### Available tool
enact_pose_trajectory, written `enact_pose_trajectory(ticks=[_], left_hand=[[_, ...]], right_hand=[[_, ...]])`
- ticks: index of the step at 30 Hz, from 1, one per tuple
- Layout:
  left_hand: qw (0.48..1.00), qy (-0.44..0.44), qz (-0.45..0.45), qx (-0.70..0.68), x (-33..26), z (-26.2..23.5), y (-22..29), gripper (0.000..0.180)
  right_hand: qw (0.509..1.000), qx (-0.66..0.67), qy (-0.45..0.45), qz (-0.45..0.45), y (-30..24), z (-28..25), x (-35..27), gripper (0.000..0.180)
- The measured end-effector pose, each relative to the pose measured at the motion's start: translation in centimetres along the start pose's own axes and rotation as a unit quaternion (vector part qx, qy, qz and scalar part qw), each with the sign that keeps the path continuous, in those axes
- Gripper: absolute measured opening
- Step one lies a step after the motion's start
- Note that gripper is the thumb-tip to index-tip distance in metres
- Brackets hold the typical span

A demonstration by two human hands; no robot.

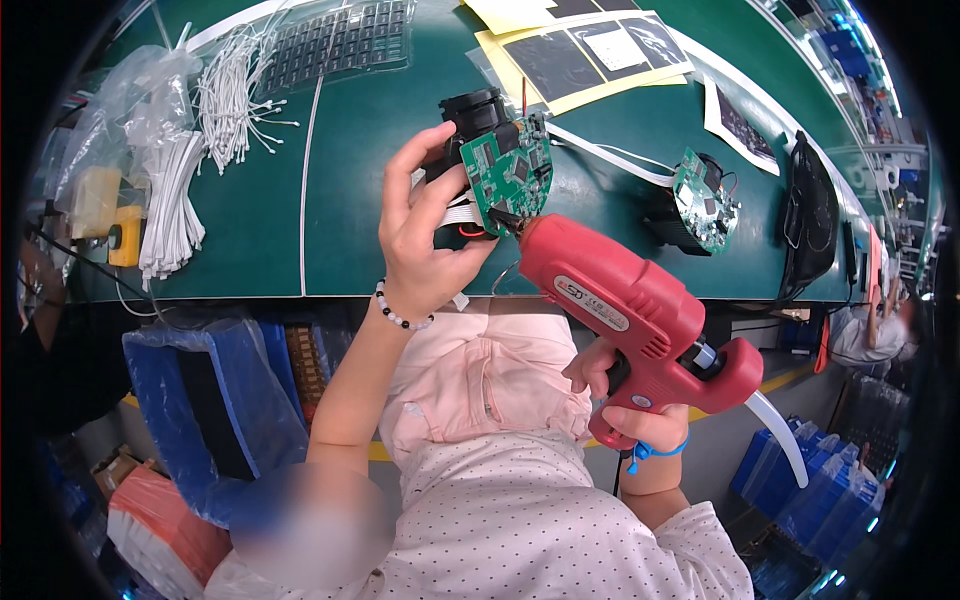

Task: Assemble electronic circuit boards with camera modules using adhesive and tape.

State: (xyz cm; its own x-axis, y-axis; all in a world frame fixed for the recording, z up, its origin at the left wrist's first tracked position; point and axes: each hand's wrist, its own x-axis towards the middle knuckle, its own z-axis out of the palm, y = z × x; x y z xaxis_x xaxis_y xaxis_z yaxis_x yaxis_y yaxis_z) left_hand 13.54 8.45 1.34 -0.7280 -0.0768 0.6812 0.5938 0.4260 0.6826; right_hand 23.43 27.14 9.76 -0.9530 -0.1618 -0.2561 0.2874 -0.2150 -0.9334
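Observation:
My left hand (425, 215) grips a circuit board assembly, holding it up above the bench's front edge. Its green circuit board (507, 178) faces right, with a black round housing (473, 112) behind it and white and red wires below. My right hand (640, 410) is wrapped round the handle of a red hot glue gun (620, 295), fingers at the trigger. The gun's nozzle meets the lower edge of the board; whether it touches is hard to tell. A white glue stick (780, 435) curves out of the gun's back.
A second circuit board assembly (705, 203) lies on the green bench (375, 255) at right, beside a black pouch (810, 205). White cables (172, 205) and a tray of black parts (340, 45) sit at left. Yellow sheets (590, 60) lie behind. Blue bins (215, 410) stand below. People are at both sides.

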Motion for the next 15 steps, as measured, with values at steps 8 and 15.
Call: enact_pose_trajectory(ticks=[8, 15], left_hand=[[1.0, 0.01, -0.008, 0.007, 0.1, 0.0, -0.2, 0.054], [0.999, 0.025, -0.029, 0.019, 0.1, -0.2, -0.4, 0.054]], right_hand=[[0.99, 0.009, -0.132, -0.036, 0.8, -1.8, 0.0, 0.062], [1.0, 0.006, -0.008, -0.006, 0.3, 0.0, 0.1, 0.049]])
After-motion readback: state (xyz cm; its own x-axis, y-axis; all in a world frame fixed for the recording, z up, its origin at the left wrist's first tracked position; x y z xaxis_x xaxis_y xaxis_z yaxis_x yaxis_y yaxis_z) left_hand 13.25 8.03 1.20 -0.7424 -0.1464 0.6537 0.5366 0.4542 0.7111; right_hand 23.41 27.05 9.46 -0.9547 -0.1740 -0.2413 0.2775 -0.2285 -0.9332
